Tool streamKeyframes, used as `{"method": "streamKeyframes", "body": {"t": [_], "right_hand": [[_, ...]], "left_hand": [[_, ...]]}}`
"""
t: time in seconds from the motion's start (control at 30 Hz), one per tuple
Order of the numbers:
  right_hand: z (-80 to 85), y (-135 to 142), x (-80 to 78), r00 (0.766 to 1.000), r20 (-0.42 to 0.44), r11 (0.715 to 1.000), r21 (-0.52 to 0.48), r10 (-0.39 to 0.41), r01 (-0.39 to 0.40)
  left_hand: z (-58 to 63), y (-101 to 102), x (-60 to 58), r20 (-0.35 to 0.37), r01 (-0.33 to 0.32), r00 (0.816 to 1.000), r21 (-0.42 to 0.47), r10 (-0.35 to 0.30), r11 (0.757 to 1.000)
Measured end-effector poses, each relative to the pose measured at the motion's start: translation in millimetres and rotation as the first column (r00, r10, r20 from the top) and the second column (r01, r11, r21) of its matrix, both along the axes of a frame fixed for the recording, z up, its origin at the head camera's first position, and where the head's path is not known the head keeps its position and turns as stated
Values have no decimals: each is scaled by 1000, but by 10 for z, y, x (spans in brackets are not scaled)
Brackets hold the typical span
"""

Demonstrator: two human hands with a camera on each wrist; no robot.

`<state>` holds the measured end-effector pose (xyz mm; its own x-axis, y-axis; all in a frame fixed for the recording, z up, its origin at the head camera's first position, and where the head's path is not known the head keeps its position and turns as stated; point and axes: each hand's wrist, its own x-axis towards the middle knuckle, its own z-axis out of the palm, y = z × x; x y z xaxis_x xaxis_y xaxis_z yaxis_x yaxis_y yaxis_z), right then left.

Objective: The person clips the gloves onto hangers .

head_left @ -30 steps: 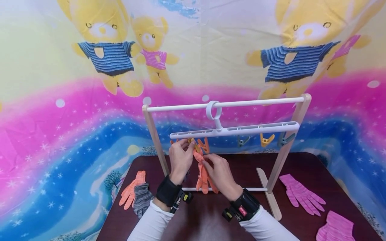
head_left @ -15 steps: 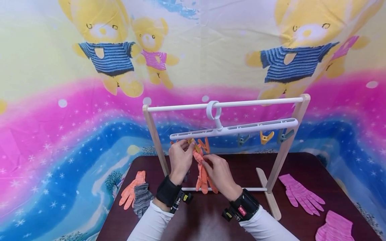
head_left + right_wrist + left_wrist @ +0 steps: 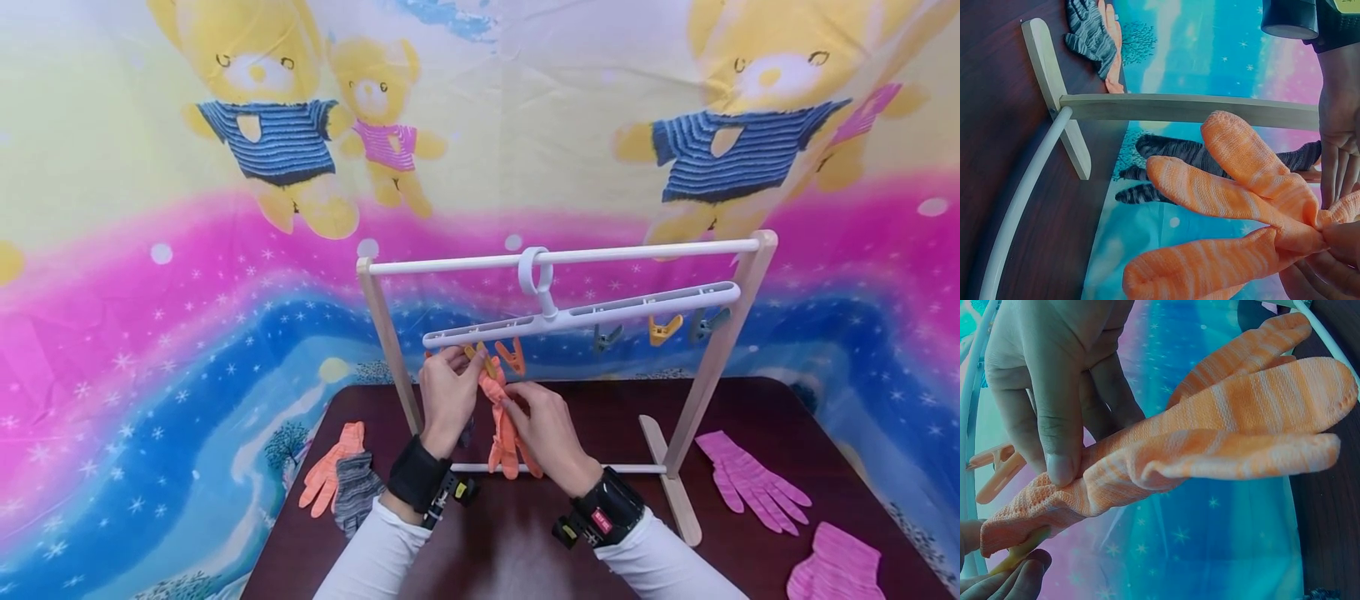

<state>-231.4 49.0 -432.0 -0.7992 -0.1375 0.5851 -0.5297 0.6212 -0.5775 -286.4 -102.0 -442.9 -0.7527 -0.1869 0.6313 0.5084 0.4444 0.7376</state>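
An orange striped knit glove (image 3: 505, 446) hangs fingers-down beneath the left half of a white clip hanger (image 3: 495, 331). My right hand (image 3: 553, 425) pinches it below the cuff. With my left hand (image 3: 448, 396) I grip a yellow clothespin (image 3: 1022, 550) at the cuff's edge; in the left wrist view its tip touches the cuff. Whether its jaws close on the fabric is hidden. An orange clothespin (image 3: 512, 357) hangs just right of the glove. Behind the glove, in the right wrist view, a dark grey glove (image 3: 1179, 156) hangs.
The hanger hooks over a wooden rack's white rod (image 3: 645, 251). Blue-grey (image 3: 607, 337) and yellow clips (image 3: 663, 330) hang at right. Orange (image 3: 330, 471) and grey gloves (image 3: 356, 492) lie on the table at left, pink gloves (image 3: 753, 483) at right. A printed backdrop stands behind.
The hanger has tilted more, its right end rising with its clips. Both hands keep nearly the same place and hold on the clothespin and glove.
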Motion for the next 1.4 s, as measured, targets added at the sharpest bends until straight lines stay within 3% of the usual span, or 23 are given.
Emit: {"method": "streamKeyframes", "body": {"t": [0.03, 0.2, 0.3, 0.33, 0.57, 0.8, 0.87, 1.0, 1.07, 1.1, 1.2, 1.3, 1.33, 1.4], "right_hand": [[-2, -1, -4, 1000, 0, 1000, 0, 1, -1], [-12, -5, -19, 1000, 1, 1000, 9, -3, 3], [-12, -7, -27, 1000, 1, 1000, 11, -7, 7], [-12, -7, -28, 1000, 2, 1000, 12, -8, 8], [-17, -9, -33, 1000, 10, 1000, 12, -2, 2], [-28, -20, -50, 1000, -5, 1000, 9, -11, 11], [-31, -21, -49, 1000, -7, 1000, 7, -13, 13], [-35, -21, -46, 1000, -6, 1000, 2, -12, 12], [-40, -22, -44, 1000, -6, 1000, -4, -7, 7], [-43, -22, -44, 1000, -3, 1000, -10, -3, 3], [-50, -27, -45, 1000, 9, 1000, -28, 12, -11], [-50, -37, -47, 1000, 15, 999, -34, 17, -16], [-47, -41, -46, 1000, 15, 999, -31, 16, -15], [-41, -48, -44, 1000, 15, 1000, -26, 12, -12]], "left_hand": [[-24, 0, -21, 5, -36, 999, -22, 36, 999], [-555, -94, -478, -40, -141, 990, -93, 138, 986], [-644, -108, -557, -32, -136, 990, -70, 134, 988], [-578, -101, -509, -12, -110, 994, -58, 110, 992], [-544, -86, -468, -26, -112, 993, -21, 112, 993], [270, 28, 262, 62, 20, 998, 39, -23, 999], [390, 40, 377, 100, 31, 994, 40, -35, 999], [389, 39, 414, 165, 56, 984, 55, -64, 997], [312, 32, 375, 162, 73, 983, 66, -83, 995], [180, 12, 280, 128, 93, 986, 80, -103, 992], [102, 0, 247, 111, 129, 984, 89, -138, 988], [157, 7, 298, 124, 123, 983, 77, -132, 989], [279, 25, 395, 171, 104, 979, 59, -113, 993], [319, 33, 430, 181, 84, 979, 38, -89, 996]]}}
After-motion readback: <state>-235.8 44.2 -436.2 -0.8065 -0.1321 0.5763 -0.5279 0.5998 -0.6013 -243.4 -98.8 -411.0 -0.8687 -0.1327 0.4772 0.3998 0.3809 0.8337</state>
